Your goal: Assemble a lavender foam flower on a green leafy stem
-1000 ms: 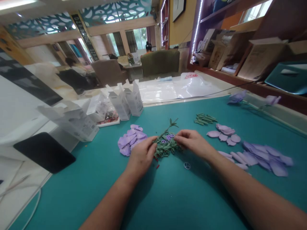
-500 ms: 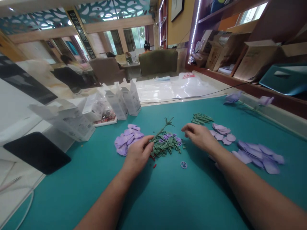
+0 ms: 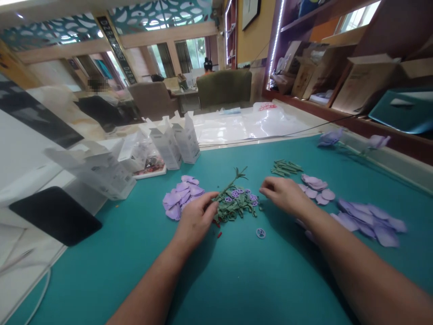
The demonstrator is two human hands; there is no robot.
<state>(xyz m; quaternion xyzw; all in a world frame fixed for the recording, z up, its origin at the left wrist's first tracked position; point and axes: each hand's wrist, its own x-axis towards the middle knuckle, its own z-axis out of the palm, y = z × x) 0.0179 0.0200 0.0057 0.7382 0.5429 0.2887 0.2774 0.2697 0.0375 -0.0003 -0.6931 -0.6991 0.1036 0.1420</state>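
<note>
My left hand [image 3: 196, 219] pinches the lower end of a green artificial flower stem [image 3: 229, 185], which slants up to the right and ends in narrow leaf-like tips. Below the stem lies a heap of small green plastic parts [image 3: 233, 208] with several purple wheel-shaped pieces [image 3: 254, 197] on its right side. My right hand [image 3: 284, 196] hovers just right of the heap, thumb and fingers drawn together; whatever is between them is hidden. A single purple ring piece [image 3: 260, 233] lies in front of the heap, and a tiny red piece [image 3: 219, 234] sits nearby.
Purple petals form a pile [image 3: 182, 196] at left and another [image 3: 372, 221] at right. Pale round petals [image 3: 314, 187] and green sticks [image 3: 286, 167] lie behind my right hand. White boxes [image 3: 165, 146] and a black tablet-like slab [image 3: 56, 215] stand left. Two purple flowers [image 3: 329, 136] rest back right.
The fingertips of my right hand have dropped slightly and drawn closer together. My left hand keeps its hold on the stem, and the view has shifted a little.
</note>
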